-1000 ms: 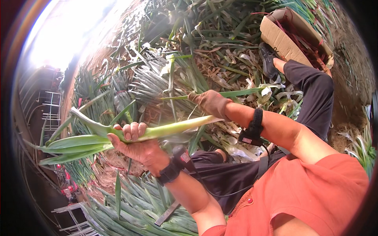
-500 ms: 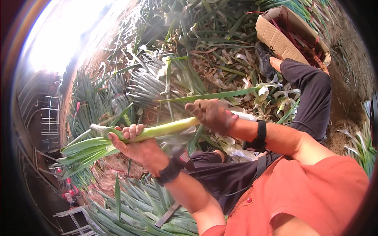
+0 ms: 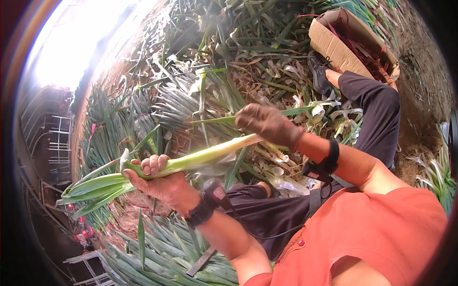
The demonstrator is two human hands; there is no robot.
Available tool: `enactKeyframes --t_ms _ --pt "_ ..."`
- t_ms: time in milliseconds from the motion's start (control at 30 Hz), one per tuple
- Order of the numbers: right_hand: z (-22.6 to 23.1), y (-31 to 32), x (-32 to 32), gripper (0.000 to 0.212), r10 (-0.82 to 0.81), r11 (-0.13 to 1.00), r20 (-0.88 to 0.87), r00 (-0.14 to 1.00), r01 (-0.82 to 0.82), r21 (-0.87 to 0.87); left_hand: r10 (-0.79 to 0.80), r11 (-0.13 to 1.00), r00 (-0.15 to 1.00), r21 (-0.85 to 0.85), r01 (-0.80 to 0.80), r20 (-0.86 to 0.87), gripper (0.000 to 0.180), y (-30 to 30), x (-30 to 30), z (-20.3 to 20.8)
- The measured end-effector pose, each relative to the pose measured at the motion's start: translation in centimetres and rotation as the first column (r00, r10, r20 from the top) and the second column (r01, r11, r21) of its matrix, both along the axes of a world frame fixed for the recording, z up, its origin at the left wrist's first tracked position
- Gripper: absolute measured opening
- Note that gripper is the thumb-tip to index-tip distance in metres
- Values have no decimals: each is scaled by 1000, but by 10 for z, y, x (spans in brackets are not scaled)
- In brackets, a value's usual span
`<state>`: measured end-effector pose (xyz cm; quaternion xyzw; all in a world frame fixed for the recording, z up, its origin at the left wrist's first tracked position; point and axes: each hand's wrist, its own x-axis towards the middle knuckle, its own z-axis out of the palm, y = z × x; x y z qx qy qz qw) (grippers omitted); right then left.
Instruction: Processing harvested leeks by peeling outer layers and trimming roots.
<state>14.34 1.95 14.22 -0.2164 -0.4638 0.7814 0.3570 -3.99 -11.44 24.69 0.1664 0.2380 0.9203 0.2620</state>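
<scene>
My bare left hand (image 3: 164, 181) is wrapped round a leek (image 3: 202, 155) just below its green leaves, which fan out to the left. The leek slants up to the right, and its pale end passes behind my right hand (image 3: 269, 126). That hand looks brown and gloved. Its fingers are bunched together over the stem's end, and what they hold, if anything, is hidden. Under the leek lie loose peelings (image 3: 281, 181) and cut leaves. A long green leaf (image 3: 296, 111) lies behind my right hand.
An open cardboard box (image 3: 341, 47) with reddish strips inside stands at the upper right, beside my shoe (image 3: 320, 71). Rows of leeks (image 3: 176, 97) lie ahead and more leeks (image 3: 157, 248) lie at lower left, with a flat bar (image 3: 201, 261) on them. A metal rack (image 3: 59, 138) stands far left.
My right hand has shifted up and slightly right along the stem, toward its pale end. My left hand and the leek's leafy end have moved a little left and down.
</scene>
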Motion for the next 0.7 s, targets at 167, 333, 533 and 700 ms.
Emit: enactKeyframes --t_ms 167,333,533,700 --pt "23 -14 9 17 -48 876 445 894 -177 449 2 1000 1000 30 -2 12 27 0 -4 -7" --pt "-34 23 0 13 164 813 -581 797 -442 -378 -26 999 999 37 25 36 27 2 -5 -5" --pt "18 4 19 18 112 993 150 982 -106 -50 5 1000 1000 24 -6 28 26 0 -4 -5" --pt "13 -8 14 13 -165 742 216 962 -23 670 27 999 1000 19 -27 14 25 6 -3 -7"
